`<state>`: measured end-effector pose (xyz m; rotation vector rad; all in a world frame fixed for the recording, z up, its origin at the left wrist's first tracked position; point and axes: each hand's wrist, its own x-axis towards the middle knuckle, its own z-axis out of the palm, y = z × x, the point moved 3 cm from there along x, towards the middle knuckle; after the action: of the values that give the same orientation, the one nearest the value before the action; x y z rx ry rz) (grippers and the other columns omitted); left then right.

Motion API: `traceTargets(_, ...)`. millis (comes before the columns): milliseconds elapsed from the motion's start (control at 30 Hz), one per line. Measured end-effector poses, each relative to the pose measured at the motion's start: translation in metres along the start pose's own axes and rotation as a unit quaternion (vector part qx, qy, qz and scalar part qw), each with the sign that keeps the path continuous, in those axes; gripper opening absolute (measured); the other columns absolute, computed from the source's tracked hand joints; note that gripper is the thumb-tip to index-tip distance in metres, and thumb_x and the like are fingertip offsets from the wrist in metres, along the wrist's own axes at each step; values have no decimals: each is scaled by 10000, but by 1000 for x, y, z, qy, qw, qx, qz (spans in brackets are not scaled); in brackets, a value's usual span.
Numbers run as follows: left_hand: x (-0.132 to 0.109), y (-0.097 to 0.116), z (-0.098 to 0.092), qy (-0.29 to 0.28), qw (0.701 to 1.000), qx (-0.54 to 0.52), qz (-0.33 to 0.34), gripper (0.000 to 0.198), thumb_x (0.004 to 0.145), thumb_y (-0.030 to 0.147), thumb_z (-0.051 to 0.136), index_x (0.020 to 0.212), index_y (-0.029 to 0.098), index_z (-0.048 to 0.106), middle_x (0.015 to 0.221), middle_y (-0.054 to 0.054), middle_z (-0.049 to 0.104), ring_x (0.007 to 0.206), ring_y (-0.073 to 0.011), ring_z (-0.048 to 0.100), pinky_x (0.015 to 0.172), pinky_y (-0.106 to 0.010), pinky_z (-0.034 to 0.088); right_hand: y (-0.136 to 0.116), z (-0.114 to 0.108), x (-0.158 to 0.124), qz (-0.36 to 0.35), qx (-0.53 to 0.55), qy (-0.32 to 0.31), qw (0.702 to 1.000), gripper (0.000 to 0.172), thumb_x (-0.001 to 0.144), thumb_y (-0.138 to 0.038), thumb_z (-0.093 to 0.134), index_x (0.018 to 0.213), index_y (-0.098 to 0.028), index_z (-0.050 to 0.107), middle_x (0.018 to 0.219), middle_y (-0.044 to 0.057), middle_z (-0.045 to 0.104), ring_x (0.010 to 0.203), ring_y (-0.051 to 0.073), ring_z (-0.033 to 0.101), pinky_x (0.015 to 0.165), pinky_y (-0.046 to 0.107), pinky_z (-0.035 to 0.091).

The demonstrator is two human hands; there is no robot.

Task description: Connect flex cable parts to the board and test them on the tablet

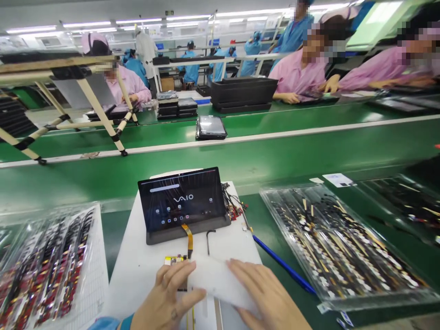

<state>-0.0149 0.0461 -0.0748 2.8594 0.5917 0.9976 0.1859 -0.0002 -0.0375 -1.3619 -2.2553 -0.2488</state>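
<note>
A white, smooth, pad-like piece (213, 277) lies between my two hands, over an open tablet body (209, 316). My right hand (264, 293) grips its right side, fingers on top and thumb at the lower edge. At its left edge rests my left hand (172, 291), fingers and thumb apart. Beyond my left fingertips, a small yellow-edged circuit board (175, 260) shows. An orange flat cable (187, 236) runs up to a lit tablet screen (182, 201) reading VAIO, propped on a dark stand (192, 229). How far the pad covers the tablet body is hidden by my hands.
A thin black hooked wire (208, 243) lies on the white work board (129, 256). Right of it are a blue pen-like tool (282, 263) and a clear tray of cable parts (330, 243). Another parts tray (58, 261) sits left. Co-workers in pink sit across the green conveyor (165, 151).
</note>
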Motion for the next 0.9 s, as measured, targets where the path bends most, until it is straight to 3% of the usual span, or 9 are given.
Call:
traceTargets(67,1,8,1,-6,998,-22,-63,360,922,415,311,1129,181,490,1092,-131,553,1009,-219,543,828,-321,450,10,2,-16,60,-44,46,996,569,902,-286,323,1420,-155,127,969,36,640,803,180,579,684,298,445)
traceTargets(167,6,19,12,-99,981,-39,-164,259,872,228,376,1096,155,483,945,-98,600,831,-195,597,713,-292,497,19,17,-45,158,-110,64,979,556,907,-383,340,1397,-150,222,1080,107,589,943,257,550,730,382,437)
traceTargets(233,11,24,20,-147,969,-11,-199,172,811,147,404,931,179,522,805,-48,602,677,-180,593,592,-277,490,16,29,-62,221,-120,48,967,558,892,-430,366,1367,-146,290,1222,154,497,1100,340,466,794,476,418)
traceTargets(300,16,27,26,-156,962,39,-222,137,767,104,403,749,198,501,686,-14,568,576,-172,564,517,-271,458,4,39,-70,258,-69,29,963,527,885,-407,399,1342,-157,323,1303,156,424,1189,355,393,855,524,406)
traceTargets(400,23,29,32,-142,958,89,-233,150,717,83,420,640,207,455,620,-2,537,543,-180,554,495,-282,440,-20,47,-60,226,61,22,972,433,881,-278,432,1295,-169,368,1232,115,499,1141,249,473,879,409,463)
traceTargets(533,30,31,32,-123,954,115,-249,129,681,92,445,615,203,453,611,-10,531,569,-196,567,508,-299,449,-35,47,-31,182,178,40,966,285,887,-197,410,1167,-157,448,966,68,614,891,153,592,739,252,522)
traceTargets(667,36,38,34,-129,951,127,-251,105,648,87,467,632,189,483,632,-21,550,618,-206,581,567,-320,471,-32,45,-16,174,208,70,960,160,897,-169,378,998,-192,501,835,38,602,772,127,594,677,216,523)
traceTargets(900,29,44,43,-119,949,123,-264,99,634,82,492,660,176,510,669,-38,569,684,-223,574,670,-360,488,-28,44,-24,192,195,72,959,126,903,-214,403,907,-198,528,839,42,575,761,122,608,672,204,521)
